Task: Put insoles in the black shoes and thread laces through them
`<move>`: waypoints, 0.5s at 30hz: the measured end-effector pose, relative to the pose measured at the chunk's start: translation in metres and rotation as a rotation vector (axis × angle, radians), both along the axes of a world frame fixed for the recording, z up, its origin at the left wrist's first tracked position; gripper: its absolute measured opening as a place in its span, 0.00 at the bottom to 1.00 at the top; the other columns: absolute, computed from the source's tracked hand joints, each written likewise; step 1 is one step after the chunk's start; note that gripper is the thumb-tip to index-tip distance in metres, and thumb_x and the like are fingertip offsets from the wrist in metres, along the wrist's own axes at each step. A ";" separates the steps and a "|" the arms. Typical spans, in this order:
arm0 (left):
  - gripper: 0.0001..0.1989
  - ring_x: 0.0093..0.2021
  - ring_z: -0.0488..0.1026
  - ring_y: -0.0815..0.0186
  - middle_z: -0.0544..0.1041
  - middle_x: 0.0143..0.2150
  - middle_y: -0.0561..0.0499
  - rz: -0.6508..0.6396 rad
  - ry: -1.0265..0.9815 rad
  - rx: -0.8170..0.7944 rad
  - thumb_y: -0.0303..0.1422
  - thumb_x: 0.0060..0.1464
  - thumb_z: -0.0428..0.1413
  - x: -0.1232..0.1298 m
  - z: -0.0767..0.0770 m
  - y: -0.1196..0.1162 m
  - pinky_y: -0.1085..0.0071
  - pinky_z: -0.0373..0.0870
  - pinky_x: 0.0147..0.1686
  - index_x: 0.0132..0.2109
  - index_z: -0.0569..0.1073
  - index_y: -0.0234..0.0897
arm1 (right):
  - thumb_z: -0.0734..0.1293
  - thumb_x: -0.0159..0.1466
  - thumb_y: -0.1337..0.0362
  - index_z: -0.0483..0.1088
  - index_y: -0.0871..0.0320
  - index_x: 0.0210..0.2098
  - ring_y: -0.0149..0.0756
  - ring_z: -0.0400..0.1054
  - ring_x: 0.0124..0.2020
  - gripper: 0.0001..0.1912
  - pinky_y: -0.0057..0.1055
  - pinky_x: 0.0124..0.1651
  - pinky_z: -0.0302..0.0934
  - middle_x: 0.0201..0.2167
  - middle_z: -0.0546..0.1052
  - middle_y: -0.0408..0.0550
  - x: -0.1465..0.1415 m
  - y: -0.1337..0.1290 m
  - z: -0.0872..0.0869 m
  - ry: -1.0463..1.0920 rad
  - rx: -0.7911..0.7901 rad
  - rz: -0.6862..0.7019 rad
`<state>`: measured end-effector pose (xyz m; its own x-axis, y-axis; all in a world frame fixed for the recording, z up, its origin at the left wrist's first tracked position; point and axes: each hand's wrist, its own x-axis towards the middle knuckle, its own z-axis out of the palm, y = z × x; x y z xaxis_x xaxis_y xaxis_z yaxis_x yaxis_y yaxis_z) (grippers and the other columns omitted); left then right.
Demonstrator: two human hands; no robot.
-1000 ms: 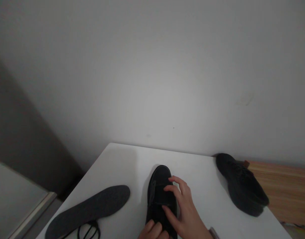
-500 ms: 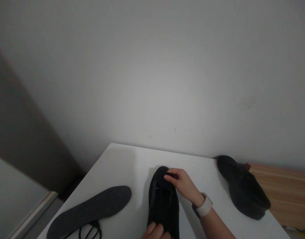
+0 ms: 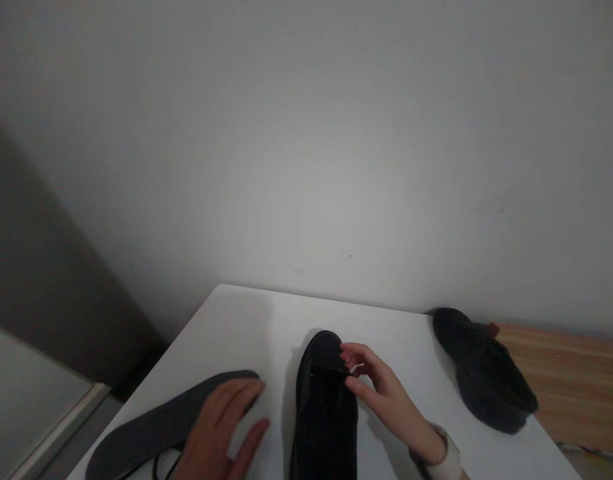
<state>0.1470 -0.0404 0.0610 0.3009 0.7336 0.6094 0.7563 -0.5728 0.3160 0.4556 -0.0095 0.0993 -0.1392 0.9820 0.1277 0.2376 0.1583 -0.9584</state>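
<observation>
A black shoe (image 3: 325, 407) without laces in its opening lies on the white table, toe pointing away from me. My right hand (image 3: 374, 380) is at the right side of its toe, thumb and fingers apart; whether the fingertips touch the shoe I cannot tell. To the left lies a dark grey insole (image 3: 151, 427). Over its far end hovers my left hand (image 3: 221, 427), thumb spread from the fingers and nothing held. A black shoelace (image 3: 161, 460) shows in part beside the insole, partly covered by that hand.
Another black shoe (image 3: 481, 373) stands at the table's right edge, toe toward the wall. The white table (image 3: 246, 320) meets a grey wall (image 3: 306, 167) at the back. Beyond its right side is a wood-grain panel (image 3: 576, 387).
My left hand has left the near part of the shoe and moved left over the insole, opening. My right hand has loosened its pinch at the toe and spread its fingers.
</observation>
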 end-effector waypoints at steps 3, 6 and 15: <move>0.27 0.54 0.76 0.49 0.79 0.55 0.42 0.166 0.133 -0.176 0.48 0.57 0.59 -0.053 -0.004 0.019 0.53 0.74 0.54 0.59 0.71 0.41 | 0.67 0.66 0.48 0.70 0.51 0.55 0.46 0.71 0.50 0.22 0.44 0.55 0.63 0.48 0.76 0.53 0.010 -0.016 -0.002 0.017 -0.004 -0.082; 0.34 0.57 0.74 0.45 0.77 0.58 0.39 0.209 0.228 -0.325 0.44 0.50 0.64 -0.079 -0.014 0.028 0.48 0.70 0.58 0.63 0.69 0.38 | 0.64 0.67 0.45 0.71 0.50 0.53 0.45 0.72 0.48 0.21 0.43 0.54 0.64 0.47 0.77 0.52 0.018 -0.029 -0.008 0.070 -0.052 -0.180; 0.33 0.54 0.76 0.46 0.79 0.56 0.41 0.244 0.209 -0.516 0.37 0.48 0.60 -0.076 -0.003 0.030 0.50 0.69 0.57 0.62 0.72 0.40 | 0.64 0.68 0.48 0.74 0.52 0.50 0.40 0.72 0.40 0.18 0.36 0.46 0.67 0.41 0.79 0.50 0.028 -0.052 -0.026 0.292 -0.103 -0.244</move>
